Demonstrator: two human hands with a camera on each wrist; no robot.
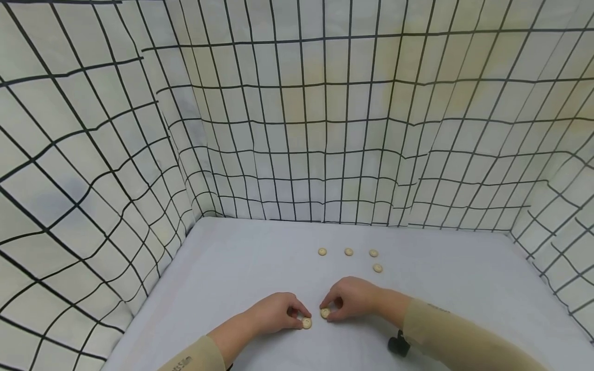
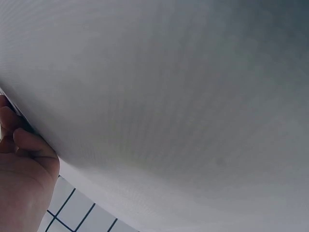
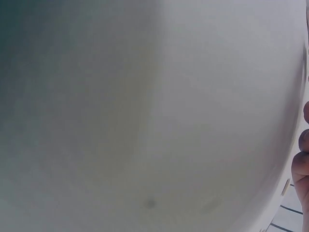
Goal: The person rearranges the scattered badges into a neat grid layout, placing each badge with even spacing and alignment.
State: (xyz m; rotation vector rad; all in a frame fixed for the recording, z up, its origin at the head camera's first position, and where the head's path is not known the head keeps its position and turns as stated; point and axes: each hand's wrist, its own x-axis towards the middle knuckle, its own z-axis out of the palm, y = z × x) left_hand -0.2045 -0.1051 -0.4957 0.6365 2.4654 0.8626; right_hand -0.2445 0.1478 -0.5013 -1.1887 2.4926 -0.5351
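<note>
Buttons (image 1: 307, 323) were pinched, one each, in the left hand (image 1: 278, 313) and right hand (image 1: 355, 299), presumably for fine control; four loose buttons (image 1: 348, 252) lay beyond the right.

The flat white surface (image 1: 232, 263) offers free passage left and right of four round, beige discs (image 1: 348, 252); a tan-sleeved right forearm (image 1: 455, 330) obstructs its near right; a white, black-gridded wall (image 1: 334, 136) closes the back.

My wrist views cut off the left hand (image 2: 28, 175) and right hand (image 3: 301, 165), and I found the right sleeve print (image 1: 438, 308) illegible.
</note>
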